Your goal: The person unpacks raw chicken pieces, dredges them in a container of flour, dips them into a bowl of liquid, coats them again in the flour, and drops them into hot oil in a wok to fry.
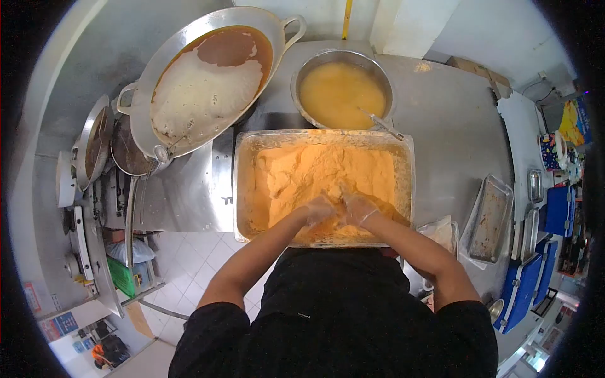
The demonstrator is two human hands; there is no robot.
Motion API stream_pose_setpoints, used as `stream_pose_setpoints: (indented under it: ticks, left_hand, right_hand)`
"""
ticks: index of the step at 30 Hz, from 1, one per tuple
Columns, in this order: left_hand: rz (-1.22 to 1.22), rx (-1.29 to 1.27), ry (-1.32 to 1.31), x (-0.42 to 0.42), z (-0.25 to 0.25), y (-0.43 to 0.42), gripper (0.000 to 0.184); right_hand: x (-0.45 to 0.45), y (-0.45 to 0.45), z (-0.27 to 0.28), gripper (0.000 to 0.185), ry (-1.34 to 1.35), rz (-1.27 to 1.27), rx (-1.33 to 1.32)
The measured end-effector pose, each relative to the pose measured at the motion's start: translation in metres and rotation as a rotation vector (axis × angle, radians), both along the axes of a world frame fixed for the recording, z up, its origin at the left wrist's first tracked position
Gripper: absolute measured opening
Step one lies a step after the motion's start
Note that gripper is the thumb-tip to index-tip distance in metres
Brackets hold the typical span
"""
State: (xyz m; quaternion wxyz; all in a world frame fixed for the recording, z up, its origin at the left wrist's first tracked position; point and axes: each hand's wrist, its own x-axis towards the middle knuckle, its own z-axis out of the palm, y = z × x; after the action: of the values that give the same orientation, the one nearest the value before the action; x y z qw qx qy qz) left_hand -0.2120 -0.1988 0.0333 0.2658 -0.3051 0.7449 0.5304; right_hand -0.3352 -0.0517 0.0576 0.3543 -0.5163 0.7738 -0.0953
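A deep rectangular metal pan (244,189) in front of me holds a thick bed of orange breading flour (302,165). Both of my hands wear clear plastic gloves and work close together at the pan's near middle. My left hand (319,210) has its fingers curled in the flour. Beside it, my right hand (359,208) is bent inward with its fingers closed. Between the fingertips is a flour-covered lump (341,189); coating and fingers hide what it is.
Behind the pan stands a metal bowl (296,94) of yellowish liquid with a utensil handle (384,126) over its rim. A large wok (142,94) of foaming brown oil is at back left, a strainer (130,189) below it. Trays (488,220) lie at right.
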Motion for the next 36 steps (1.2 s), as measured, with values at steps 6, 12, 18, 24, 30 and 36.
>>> stream_pose_setpoints:
  ticks: [6, 12, 18, 24, 30, 36]
  left_hand:
    - [-0.263, -0.202, -0.037, -0.026, -0.042, -0.035, 0.062]
    - [-0.351, -0.522, 0.143, 0.006, -0.052, -0.025, 0.059]
    - [0.098, -0.239, 0.114, -0.029, -0.053, -0.032, 0.068]
    - [-0.819, -0.818, 0.023, -0.018, -0.012, -0.030, 0.076]
    - [-0.374, -1.097, 0.400, 0.045, -0.042, 0.021, 0.067]
    - [-0.158, -0.487, -0.066, -0.037, 0.005, -0.016, 0.061]
  right_hand:
    - [-0.034, -0.039, -0.043, 0.099, 0.017, 0.029, 0.058]
    - [-0.068, -0.017, 0.021, 0.079, -0.107, 0.012, -0.137]
    - [-0.068, -0.080, -0.039, 0.065, -0.062, -0.448, -0.032]
    - [-0.054, -0.042, -0.019, 0.066, 0.135, 0.286, 0.057]
    - [-0.007, 0.003, 0.026, 0.077, 0.352, 0.316, 0.040]
    - [-0.044, -0.035, -0.051, 0.072, 0.098, 0.042, 0.014]
